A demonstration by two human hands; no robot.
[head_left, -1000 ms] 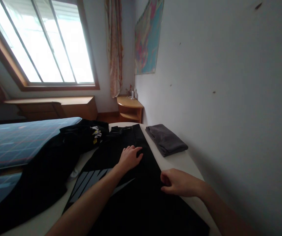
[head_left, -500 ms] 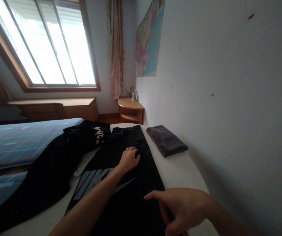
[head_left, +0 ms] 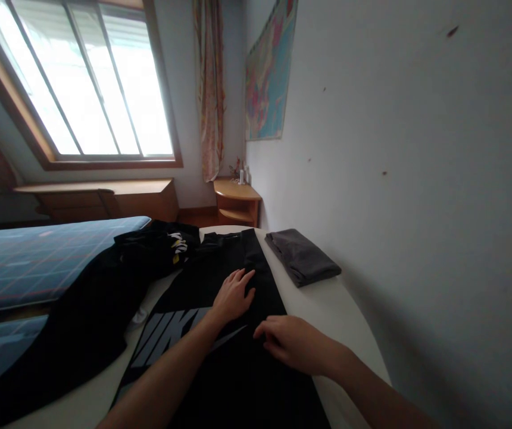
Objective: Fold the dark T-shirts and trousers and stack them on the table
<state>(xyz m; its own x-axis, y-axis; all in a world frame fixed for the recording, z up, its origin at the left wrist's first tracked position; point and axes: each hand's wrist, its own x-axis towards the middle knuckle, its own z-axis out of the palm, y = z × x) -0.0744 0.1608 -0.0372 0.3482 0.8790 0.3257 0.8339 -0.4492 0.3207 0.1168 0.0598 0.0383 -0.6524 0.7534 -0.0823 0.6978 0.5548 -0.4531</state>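
Garment [head_left: 256, 387] runs lengthwise away beneath the left hand [head_left: 233, 296], loosely spread, holding nothing; right hand [head_left: 292, 344], nearer the garment's right edge, is half curled, grip unclear.

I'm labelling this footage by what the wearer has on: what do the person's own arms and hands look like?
The left hand and right hand are ungloved. Both forearms are slim and bare, with no sleeves in view. No watch, bracelet, ring, cable or marking shows.
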